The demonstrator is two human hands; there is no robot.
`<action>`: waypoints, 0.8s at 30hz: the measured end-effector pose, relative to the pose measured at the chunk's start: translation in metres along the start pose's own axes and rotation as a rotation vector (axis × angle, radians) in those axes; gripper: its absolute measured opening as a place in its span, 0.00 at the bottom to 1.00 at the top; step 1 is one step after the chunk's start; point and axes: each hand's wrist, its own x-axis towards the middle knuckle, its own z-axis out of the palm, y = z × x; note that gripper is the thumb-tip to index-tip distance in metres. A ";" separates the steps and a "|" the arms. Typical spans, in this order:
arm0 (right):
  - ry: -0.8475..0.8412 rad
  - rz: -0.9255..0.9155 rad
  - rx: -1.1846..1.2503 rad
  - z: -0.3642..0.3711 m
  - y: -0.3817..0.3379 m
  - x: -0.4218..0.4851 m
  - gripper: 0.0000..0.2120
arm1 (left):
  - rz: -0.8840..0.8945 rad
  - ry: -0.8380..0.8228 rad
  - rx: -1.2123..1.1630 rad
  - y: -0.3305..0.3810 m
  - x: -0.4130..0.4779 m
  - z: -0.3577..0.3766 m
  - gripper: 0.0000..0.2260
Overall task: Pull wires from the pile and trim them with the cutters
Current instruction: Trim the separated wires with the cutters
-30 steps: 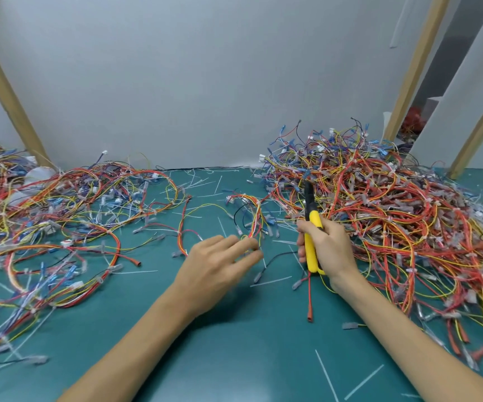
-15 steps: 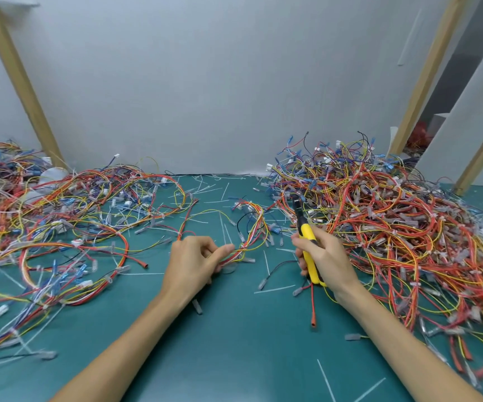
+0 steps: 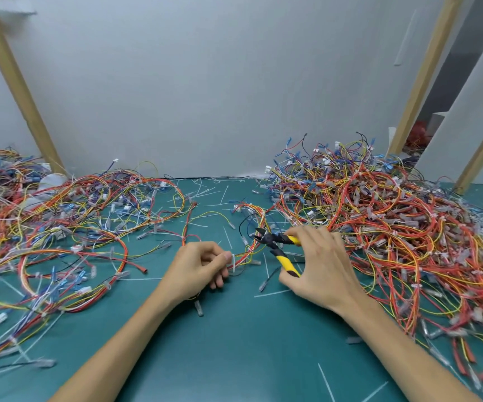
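Note:
My left hand (image 3: 199, 266) pinches the near end of a red, orange and yellow wire bundle (image 3: 256, 230) that curves away over the green mat toward the big pile (image 3: 394, 227) on the right. My right hand (image 3: 321, 268) grips the yellow-and-black cutters (image 3: 278, 245), handles spread, with the open black jaws pointing left just beside the bundle. A white cable tie sits on the bundle next to my left thumb.
A second spread of tangled wires (image 3: 60, 227) covers the left side of the green mat (image 3: 234, 343). Cut white tie scraps and clear sleeves lie scattered about. Wooden posts (image 3: 22, 91) and a white wall stand behind.
My right hand has turned the cutters from upright to pointing left at the bundle, with the handles now spread. My left hand has pulled the bundle's end a little nearer.

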 end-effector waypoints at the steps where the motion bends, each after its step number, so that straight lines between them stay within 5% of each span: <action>1: 0.003 -0.037 -0.013 -0.002 0.002 0.001 0.27 | 0.000 0.036 0.029 0.000 0.000 0.002 0.10; 11: -0.033 -0.211 0.014 -0.007 -0.007 0.000 0.27 | 0.020 0.133 0.005 0.005 -0.003 0.011 0.12; 20: -0.033 -0.107 0.116 -0.006 -0.009 -0.003 0.24 | 0.006 0.046 -0.142 0.008 -0.005 0.009 0.11; 24: -0.121 -0.053 0.176 -0.004 -0.009 -0.002 0.21 | 0.062 0.141 -0.139 0.011 -0.007 0.012 0.04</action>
